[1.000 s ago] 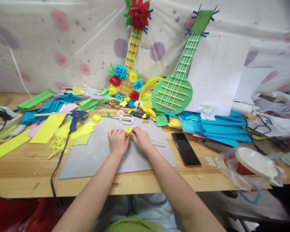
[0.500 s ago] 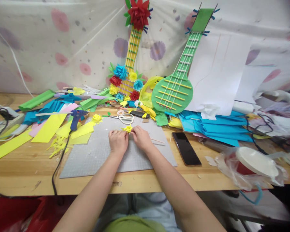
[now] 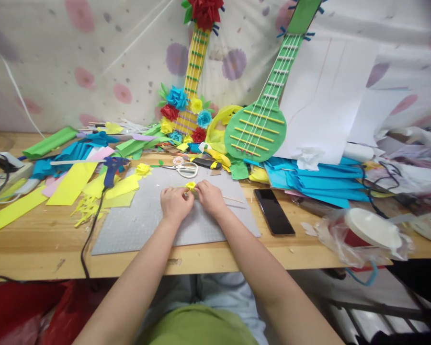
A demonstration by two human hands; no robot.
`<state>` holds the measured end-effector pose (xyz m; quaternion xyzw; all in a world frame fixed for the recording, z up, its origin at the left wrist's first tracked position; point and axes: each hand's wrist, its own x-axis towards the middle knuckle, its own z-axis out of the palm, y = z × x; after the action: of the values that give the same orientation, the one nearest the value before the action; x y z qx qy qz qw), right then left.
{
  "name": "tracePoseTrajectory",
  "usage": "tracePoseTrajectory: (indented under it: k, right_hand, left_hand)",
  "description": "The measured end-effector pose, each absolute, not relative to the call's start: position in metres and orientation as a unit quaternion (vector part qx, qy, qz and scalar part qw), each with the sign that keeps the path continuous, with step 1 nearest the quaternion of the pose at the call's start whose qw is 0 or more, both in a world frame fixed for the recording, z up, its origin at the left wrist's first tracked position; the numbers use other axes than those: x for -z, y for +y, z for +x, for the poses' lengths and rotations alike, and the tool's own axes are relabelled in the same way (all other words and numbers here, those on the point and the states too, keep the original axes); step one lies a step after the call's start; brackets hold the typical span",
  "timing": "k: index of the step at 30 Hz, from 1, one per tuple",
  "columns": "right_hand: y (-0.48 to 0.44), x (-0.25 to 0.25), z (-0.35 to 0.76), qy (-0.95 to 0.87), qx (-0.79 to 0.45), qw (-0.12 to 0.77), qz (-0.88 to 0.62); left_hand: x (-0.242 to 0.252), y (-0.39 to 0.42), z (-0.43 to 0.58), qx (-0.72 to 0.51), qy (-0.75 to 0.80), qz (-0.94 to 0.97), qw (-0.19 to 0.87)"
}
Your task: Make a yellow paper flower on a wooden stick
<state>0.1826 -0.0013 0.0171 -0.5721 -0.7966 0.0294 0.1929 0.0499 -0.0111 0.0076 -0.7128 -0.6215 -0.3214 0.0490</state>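
Between my two hands, over the grey cutting mat (image 3: 129,230), is a small yellow paper flower (image 3: 190,185). My left hand (image 3: 175,202) pinches it from the left with closed fingers. From the other side my right hand (image 3: 209,196) has its fingertips closed on the flower's right edge. A thin stick (image 3: 233,199) lies just right of my right hand. White-handled scissors (image 3: 187,169) rest behind the flower, and another yellow paper flower (image 3: 142,169) sits at the mat's back left.
A blue glue gun (image 3: 111,172) lies on yellow paper at left, its cord crossing the table. A phone (image 3: 275,212) and a bagged cup (image 3: 362,232) stand right. Behind are a green paper lute (image 3: 256,127) and a flowered yellow one (image 3: 197,62).
The view has tipped slightly downward, so the background sits higher. Both hands keep hold of the yellow flower, which now looks more compact and rounded; the fingers have shifted a little.
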Motion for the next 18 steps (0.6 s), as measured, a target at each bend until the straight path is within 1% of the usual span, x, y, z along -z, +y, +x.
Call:
tracePoseTrajectory:
  k: [3, 6, 8, 12, 18]
  right_hand:
    - [-0.002, -0.016, 0.185, -0.8, -0.035, 0.19, -0.568]
    - [-0.004, -0.016, 0.185, -0.81, -0.04, 0.193, -0.553]
    - [-0.004, -0.015, 0.186, -0.82, -0.049, 0.192, -0.537]
    - [-0.004, -0.012, 0.188, -0.836, -0.061, 0.198, -0.508]
    - [-0.005, -0.009, 0.189, -0.842, -0.079, 0.244, -0.475]
  left_hand:
    - [-0.008, -0.008, 0.041, 0.371, -0.624, -0.687, 0.022]
    - [-0.007, -0.003, 0.033, 0.392, -0.602, -0.695, -0.009]
    - [-0.005, -0.001, 0.031, 0.378, -0.574, -0.726, -0.018]
    - [-0.004, 0.0, 0.032, 0.323, -0.54, -0.777, -0.002]
    - [-0.007, -0.003, 0.033, 0.304, -0.536, -0.787, 0.021]
